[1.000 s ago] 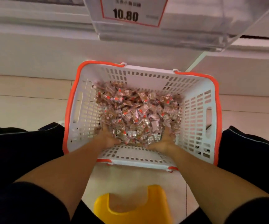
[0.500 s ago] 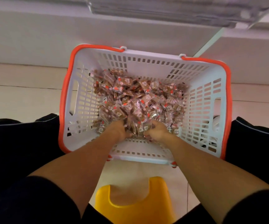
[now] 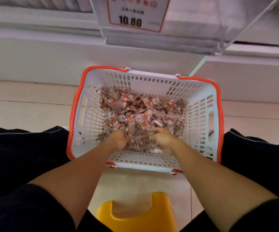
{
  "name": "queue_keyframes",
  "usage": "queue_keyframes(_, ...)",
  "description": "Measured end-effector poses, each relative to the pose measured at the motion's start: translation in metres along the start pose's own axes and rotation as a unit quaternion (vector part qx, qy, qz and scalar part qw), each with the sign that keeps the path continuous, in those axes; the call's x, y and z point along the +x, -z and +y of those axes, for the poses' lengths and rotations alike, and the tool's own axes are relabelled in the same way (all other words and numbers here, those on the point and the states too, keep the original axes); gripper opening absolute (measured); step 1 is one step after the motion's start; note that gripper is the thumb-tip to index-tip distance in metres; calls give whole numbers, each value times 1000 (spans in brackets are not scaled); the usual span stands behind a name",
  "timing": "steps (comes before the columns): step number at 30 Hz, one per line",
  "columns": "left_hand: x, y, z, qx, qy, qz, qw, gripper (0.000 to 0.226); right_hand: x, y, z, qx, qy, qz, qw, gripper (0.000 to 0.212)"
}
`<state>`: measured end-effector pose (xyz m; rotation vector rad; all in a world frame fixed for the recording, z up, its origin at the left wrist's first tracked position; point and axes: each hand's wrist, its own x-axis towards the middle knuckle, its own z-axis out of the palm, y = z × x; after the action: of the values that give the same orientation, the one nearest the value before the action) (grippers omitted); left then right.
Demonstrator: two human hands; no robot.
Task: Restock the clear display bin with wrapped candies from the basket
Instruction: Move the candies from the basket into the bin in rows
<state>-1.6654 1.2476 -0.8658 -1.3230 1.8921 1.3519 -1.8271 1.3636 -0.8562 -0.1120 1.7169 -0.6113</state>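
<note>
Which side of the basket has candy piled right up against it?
The far-left corner of the basket: the wrapped candies heap there, while bare floor shows along the near wall by both hands.

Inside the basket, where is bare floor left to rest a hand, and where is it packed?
The basket shows bare white floor along its left wall, beside the wrapped candies, and a thin strip by the near wall under the wrists. The middle and far right are heaped. The left hand and right hand crowd the near centre, gripping candies.

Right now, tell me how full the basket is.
Partly full. Wrapped candies cover the floor of the basket but lie low, well below the rim, with bare slotted wall above them.
</note>
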Motion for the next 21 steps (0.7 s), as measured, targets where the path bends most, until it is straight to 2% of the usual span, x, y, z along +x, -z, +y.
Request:
queue_keyframes(3, -18, 19, 1, -66, -13, -13, 998, 16, -21, 12, -20, -57, 43, 26, 997, 42)
queue_keyframes(5, -31, 30, 5, -141, -21, -28, 989, 15, -38, 19, -35, -11, 58, 11, 998, 55)
queue_keyframes(7, -46, 42, 16, -180, -49, -53, 981, 16, -61, 24, -56, 72, 80, -30, 994, 58)
queue_keyframes(10, -74, 69, 52, -224, -109, -120, 961, 20, -98, 35, -93, 146, 141, -83, 976, 51)
queue_keyframes(14, -116, 113, 113, -200, -174, -173, 948, 24, -151, 54, -133, 159, 225, -129, 953, 38)
queue_keyframes(16, -137, 133, 139, -199, -190, -160, 948, 28, -175, 62, -148, 152, 255, -118, 947, 37)
queue_keyframes(19, -170, 157, 166, -247, -226, -161, 928, 39, -205, 64, -167, 131, 312, -83, 937, 36)
queue_keyframes(21, -189, 169, 175, -277, -242, -186, 911, 31, -223, 65, -176, 112, 346, -65, 929, 39)
